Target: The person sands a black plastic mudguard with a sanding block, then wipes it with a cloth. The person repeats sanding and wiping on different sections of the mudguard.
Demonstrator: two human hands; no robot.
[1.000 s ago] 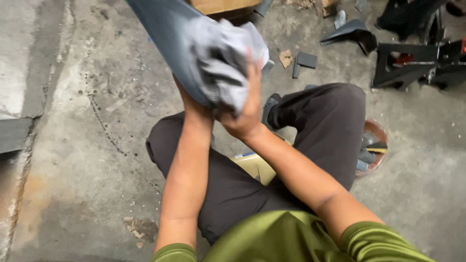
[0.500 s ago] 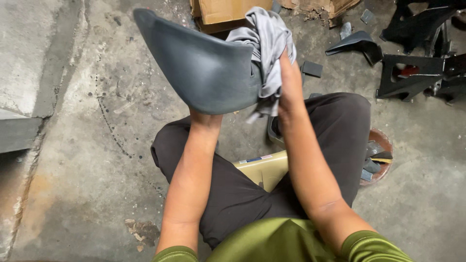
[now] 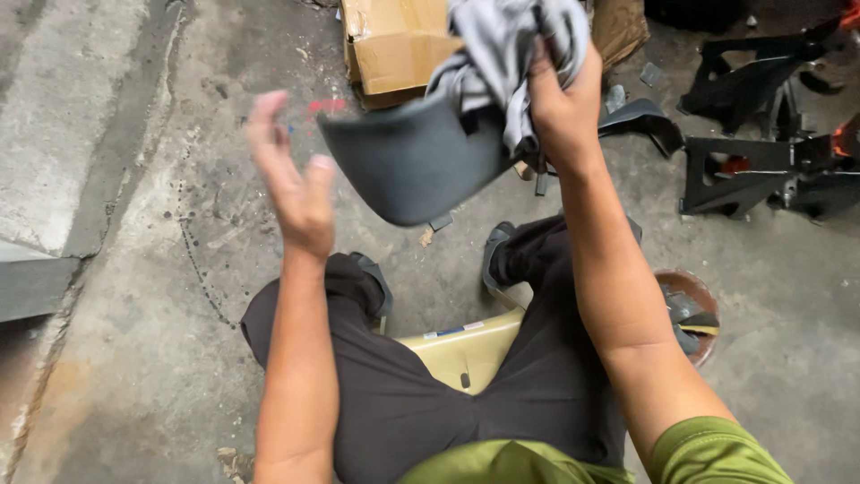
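My right hand (image 3: 560, 103) is raised and closed on a crumpled grey rag (image 3: 511, 45) together with the edge of a curved dark grey plastic panel (image 3: 417, 161), which hangs in the air in front of me. My left hand (image 3: 291, 184) is off the panel, open, fingers apart, blurred, a little to the panel's left. I sit on a low cream-coloured stool (image 3: 461, 354) with my knees apart in dark trousers.
A cardboard box (image 3: 394, 45) lies on the concrete floor ahead. Black metal brackets (image 3: 761, 170) and another dark plastic part (image 3: 645, 116) lie at the right. A round brown bowl (image 3: 690, 314) with small items stands by my right knee. A concrete step edge (image 3: 54, 260) runs along the left.
My left hand has let go of the grey panel and moved away to the left. My right hand has lifted higher with the rag and now carries the panel alone.
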